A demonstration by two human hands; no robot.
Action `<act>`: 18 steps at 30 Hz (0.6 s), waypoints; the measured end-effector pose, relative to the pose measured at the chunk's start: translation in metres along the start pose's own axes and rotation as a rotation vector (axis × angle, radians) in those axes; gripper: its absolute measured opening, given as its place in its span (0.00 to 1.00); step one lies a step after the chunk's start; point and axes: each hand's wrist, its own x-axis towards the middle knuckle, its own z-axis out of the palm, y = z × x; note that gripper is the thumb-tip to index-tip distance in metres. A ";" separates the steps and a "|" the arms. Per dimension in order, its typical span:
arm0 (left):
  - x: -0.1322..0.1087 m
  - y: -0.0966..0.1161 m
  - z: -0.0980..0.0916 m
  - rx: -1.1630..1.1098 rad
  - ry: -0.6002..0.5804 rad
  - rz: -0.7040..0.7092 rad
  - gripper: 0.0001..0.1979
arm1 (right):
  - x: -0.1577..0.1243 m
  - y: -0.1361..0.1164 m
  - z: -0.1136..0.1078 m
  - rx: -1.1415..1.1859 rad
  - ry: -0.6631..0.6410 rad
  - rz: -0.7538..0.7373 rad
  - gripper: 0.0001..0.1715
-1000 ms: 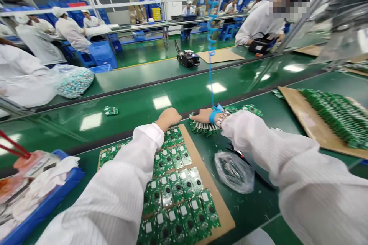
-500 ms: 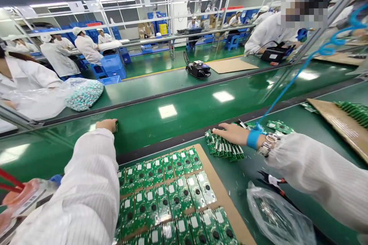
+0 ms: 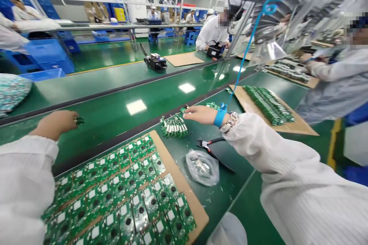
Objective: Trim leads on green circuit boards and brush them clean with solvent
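Observation:
My left hand (image 3: pixel 56 123) is closed on a small green circuit board (image 3: pixel 78 120) over the green conveyor belt (image 3: pixel 138 95) at the left. My right hand (image 3: pixel 201 114), with a blue wrist strap (image 3: pixel 220 117) and a watch, pinches a small board at its fingertips just above a stack of small green boards (image 3: pixel 173 126). A cardboard sheet (image 3: pixel 175 178) covered with several green circuit boards (image 3: pixel 120 195) lies in front of me between my arms.
Red-handled pliers (image 3: pixel 211 149) and a clear plastic bag (image 3: pixel 202 166) lie near my right forearm. Another cardboard sheet (image 3: pixel 299 126) with rows of boards sits at the right. A coiled blue cord (image 3: pixel 253 30) rises from my wrist strap. Other workers in white sit across and at the right.
My left hand has taken a small board from the belt and stays closed on it. My right hand lifted from the stack, now pinching a board. The view swung left.

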 end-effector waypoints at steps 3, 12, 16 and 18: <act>-0.013 0.079 -0.027 0.117 0.080 0.266 0.10 | -0.033 0.013 -0.014 0.084 0.022 -0.026 0.25; -0.052 0.329 -0.048 0.186 0.181 0.988 0.10 | -0.115 0.064 -0.012 0.317 0.069 -0.073 0.24; -0.037 0.358 -0.030 0.237 0.113 0.995 0.13 | -0.129 0.095 0.006 0.383 0.036 -0.090 0.21; -0.033 0.360 -0.023 0.246 0.070 0.965 0.14 | -0.131 0.105 0.013 0.403 0.027 -0.089 0.20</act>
